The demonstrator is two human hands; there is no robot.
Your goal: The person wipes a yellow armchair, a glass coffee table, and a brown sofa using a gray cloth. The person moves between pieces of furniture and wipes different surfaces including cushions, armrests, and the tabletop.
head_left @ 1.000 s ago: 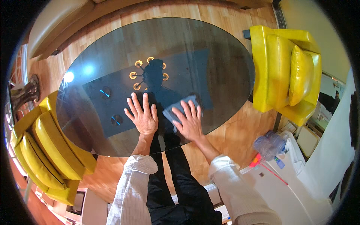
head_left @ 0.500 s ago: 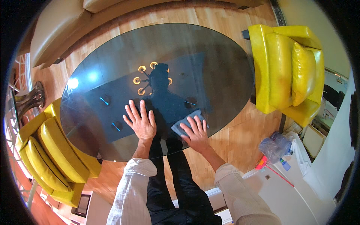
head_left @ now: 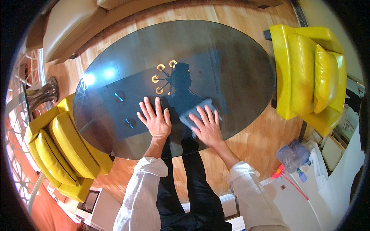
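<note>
Before me stands an oval table [head_left: 239,82] with a dark, glossy glass top. My left hand [head_left: 157,120] lies palm down near its front edge, fingers spread, nothing in it. To the right of it, my right hand [head_left: 208,127] presses flat on a grey-blue cloth [head_left: 186,119], its fingers stretched out and apart. Part of the cloth is hidden under that palm. The glass mirrors a lamp with several round bulbs and the dark outline of my head and shoulders.
A yellow armchair [head_left: 296,77] stands at the table's right end, another yellow armchair [head_left: 73,142] at its left. A tan sofa [head_left: 73,29] runs along the far left. On the lower right lie a wrapped plastic bundle [head_left: 289,156] and a red-handled tool [head_left: 296,186].
My right hand has pushed the cloth slightly away from me across the glass. The whole view has shifted, so the table and chairs appear further right. My left hand remains flat on the glass.
</note>
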